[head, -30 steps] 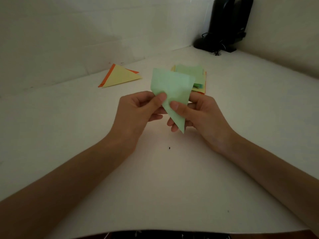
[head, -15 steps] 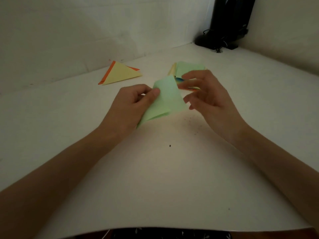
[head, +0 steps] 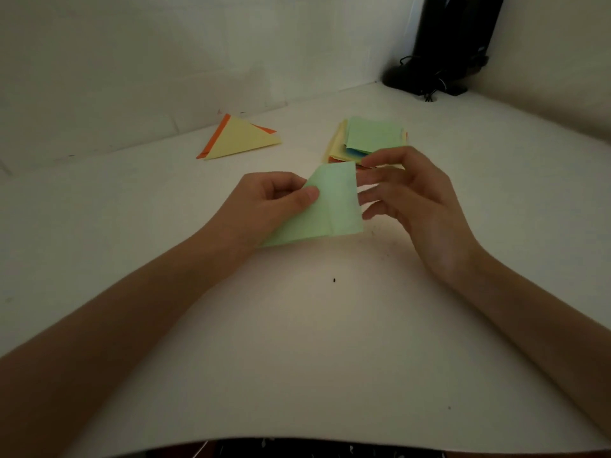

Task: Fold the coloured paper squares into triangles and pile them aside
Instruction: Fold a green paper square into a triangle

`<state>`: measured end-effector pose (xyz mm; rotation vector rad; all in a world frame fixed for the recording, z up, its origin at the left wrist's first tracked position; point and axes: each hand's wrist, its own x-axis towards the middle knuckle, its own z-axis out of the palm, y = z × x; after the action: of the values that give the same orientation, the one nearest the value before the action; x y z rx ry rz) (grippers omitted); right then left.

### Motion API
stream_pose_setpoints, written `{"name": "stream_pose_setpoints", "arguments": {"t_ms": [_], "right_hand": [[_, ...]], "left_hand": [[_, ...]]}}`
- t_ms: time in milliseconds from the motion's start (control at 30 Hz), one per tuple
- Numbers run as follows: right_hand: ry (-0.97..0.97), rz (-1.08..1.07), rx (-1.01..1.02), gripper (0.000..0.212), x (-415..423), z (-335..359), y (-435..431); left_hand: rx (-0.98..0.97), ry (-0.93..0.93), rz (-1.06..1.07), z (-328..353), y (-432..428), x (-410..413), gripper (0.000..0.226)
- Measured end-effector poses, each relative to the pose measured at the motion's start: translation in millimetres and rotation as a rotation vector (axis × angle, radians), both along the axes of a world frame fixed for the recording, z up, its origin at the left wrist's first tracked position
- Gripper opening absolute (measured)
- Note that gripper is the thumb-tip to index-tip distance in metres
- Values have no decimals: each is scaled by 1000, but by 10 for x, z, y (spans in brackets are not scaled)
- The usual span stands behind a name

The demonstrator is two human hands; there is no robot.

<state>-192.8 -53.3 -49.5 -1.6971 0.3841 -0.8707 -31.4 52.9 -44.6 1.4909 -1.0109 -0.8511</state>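
1. green paper (head: 324, 209): folded, pinched at its left edge by the left hand (head: 264, 206), thumb laid on top.
2. right hand (head: 406, 200): fingers loosely spread, nothing gripped; fingertips seen just beside the paper's right edge.
3. stack of squares (head: 373, 135): laid on the worktop (head: 314, 342) just beyond the right hand.
4. pile of triangles (head: 241, 138), yellow over orange: laid well beyond the left hand.
5. black stand (head: 446, 44): set far beyond the right hand.

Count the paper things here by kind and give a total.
Folded triangles piled aside: 2, the yellow triangle on the orange triangle
green folded paper, pinched by the left hand: 1
stack of squares: 1, sheets uncountable
Total: 4
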Motion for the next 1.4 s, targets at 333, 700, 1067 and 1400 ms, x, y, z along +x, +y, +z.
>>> {"name": "stream_pose_setpoints", "arguments": {"t_ms": [333, 700, 1067, 1400], "right_hand": [[132, -132, -309, 19, 51, -90, 82], [117, -151, -800, 30, 15, -106, 43], [160, -58, 7, 8, 44, 14, 143], [340, -41, -215, 8, 23, -37, 122]], "left_hand": [[-32, -56, 16, 7, 1, -88, 20], [-67, 5, -36, 25, 24, -81, 18], [-100, -48, -83, -23, 9, -113, 8], [-133, -175, -87, -30, 12, -116, 10]]}}
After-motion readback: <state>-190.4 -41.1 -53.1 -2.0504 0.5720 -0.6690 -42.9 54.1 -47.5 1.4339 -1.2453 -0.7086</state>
